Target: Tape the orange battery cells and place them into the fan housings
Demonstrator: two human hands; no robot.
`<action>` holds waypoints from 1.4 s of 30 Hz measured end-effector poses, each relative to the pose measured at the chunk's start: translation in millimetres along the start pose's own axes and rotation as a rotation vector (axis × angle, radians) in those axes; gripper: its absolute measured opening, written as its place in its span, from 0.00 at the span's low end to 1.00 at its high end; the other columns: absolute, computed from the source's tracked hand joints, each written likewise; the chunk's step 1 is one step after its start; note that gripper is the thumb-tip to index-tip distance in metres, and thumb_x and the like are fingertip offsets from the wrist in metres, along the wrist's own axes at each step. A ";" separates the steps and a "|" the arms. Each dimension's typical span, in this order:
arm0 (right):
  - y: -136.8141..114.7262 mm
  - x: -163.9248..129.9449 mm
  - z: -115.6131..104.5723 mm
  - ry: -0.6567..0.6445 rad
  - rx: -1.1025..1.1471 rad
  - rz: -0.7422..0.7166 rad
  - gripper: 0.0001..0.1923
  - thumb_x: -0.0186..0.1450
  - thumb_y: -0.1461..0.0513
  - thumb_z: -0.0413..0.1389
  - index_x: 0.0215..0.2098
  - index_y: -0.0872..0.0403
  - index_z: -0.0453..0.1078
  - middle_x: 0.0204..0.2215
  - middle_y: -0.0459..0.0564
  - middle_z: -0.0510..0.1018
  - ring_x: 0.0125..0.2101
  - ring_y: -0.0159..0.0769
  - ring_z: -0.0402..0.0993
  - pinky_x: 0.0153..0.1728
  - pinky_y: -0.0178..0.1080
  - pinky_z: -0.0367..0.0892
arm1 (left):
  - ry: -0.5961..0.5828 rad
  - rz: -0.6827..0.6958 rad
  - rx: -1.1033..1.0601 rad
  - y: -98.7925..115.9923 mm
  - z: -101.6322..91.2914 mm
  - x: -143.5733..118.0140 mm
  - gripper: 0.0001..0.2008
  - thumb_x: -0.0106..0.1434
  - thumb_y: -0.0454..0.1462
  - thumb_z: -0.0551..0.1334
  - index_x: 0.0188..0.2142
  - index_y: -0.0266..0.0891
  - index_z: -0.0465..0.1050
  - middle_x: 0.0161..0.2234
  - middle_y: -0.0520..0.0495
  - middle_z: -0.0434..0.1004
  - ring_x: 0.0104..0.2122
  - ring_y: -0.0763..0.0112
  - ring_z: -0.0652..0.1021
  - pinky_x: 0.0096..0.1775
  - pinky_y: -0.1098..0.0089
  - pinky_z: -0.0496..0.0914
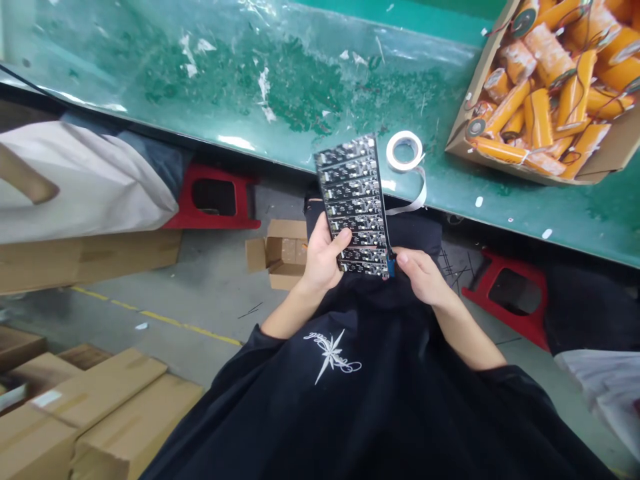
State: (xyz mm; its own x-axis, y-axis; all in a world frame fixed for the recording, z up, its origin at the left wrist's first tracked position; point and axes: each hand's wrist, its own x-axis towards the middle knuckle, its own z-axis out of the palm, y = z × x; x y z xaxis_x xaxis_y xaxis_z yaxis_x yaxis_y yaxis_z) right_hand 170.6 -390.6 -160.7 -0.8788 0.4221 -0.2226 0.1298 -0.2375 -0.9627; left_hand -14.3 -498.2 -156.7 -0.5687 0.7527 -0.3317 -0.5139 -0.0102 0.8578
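A black circuit board panel (350,200), made up of several rows of small boards with pale components, is tilted in front of my lap. My left hand (326,257) grips its lower left side, thumb across the face. At the lower right corner, my right hand (423,272) is closed in a pinch beside a small blue piece (391,265); what exactly it holds is hidden. Just right of the panel's top, a roll of white tape (393,152) lies on the green table, and its loose strip (421,193) hangs past the edge.
A cardboard box (457,143) of orange-wrapped cylindrical battery packs stands on the green table (310,87). Red stools (250,203) and seated people flank me. An open carton (287,275) sits on the floor; closed boxes (100,393) are stacked at lower left.
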 end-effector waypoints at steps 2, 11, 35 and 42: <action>-4.2 0.3 0.0 0.109 -0.172 -0.025 0.31 0.80 0.38 0.49 0.44 0.51 0.80 0.39 0.52 0.84 0.41 0.46 0.81 0.48 0.45 0.74 | 0.033 0.143 0.085 -4.9 -3.5 -0.2 0.24 0.63 0.48 0.78 0.52 0.44 0.74 0.49 0.48 0.83 0.47 0.66 0.83 0.53 0.66 0.78; -7.2 0.7 -7.6 0.011 -0.017 0.054 0.36 0.77 0.33 0.49 0.30 0.52 0.74 0.24 0.48 0.76 0.25 0.39 0.73 0.31 0.41 0.71 | -0.153 -0.103 0.035 -0.2 -5.2 -3.0 0.27 0.64 0.51 0.77 0.55 0.45 0.73 0.51 0.45 0.83 0.52 0.55 0.84 0.56 0.55 0.80; -9.9 -2.5 -14.2 0.256 -0.167 -0.017 0.31 0.77 0.36 0.52 0.45 0.50 0.83 0.37 0.50 0.84 0.37 0.44 0.80 0.43 0.44 0.76 | -0.223 -0.127 0.055 -0.5 -5.2 -3.6 0.31 0.62 0.47 0.79 0.60 0.43 0.73 0.57 0.42 0.82 0.59 0.52 0.81 0.64 0.54 0.75; 3.3 -2.8 -15.9 0.217 0.118 0.125 0.35 0.71 0.29 0.54 0.30 0.49 0.73 0.24 0.48 0.74 0.24 0.41 0.71 0.29 0.44 0.72 | -0.413 -0.444 -0.065 6.3 -17.1 -4.5 0.31 0.57 0.50 0.81 0.53 0.44 0.74 0.37 0.50 0.82 0.34 0.59 0.86 0.39 0.60 0.83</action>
State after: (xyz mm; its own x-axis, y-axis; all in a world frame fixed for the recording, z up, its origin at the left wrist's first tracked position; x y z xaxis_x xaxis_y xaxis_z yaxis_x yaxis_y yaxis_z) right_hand 180.8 -378.7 -165.7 -0.7387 0.5575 -0.3789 0.1655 -0.3949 -0.9037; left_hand -25.9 -512.9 -156.5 -0.0011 0.8872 -0.4614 -0.6900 0.3333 0.6425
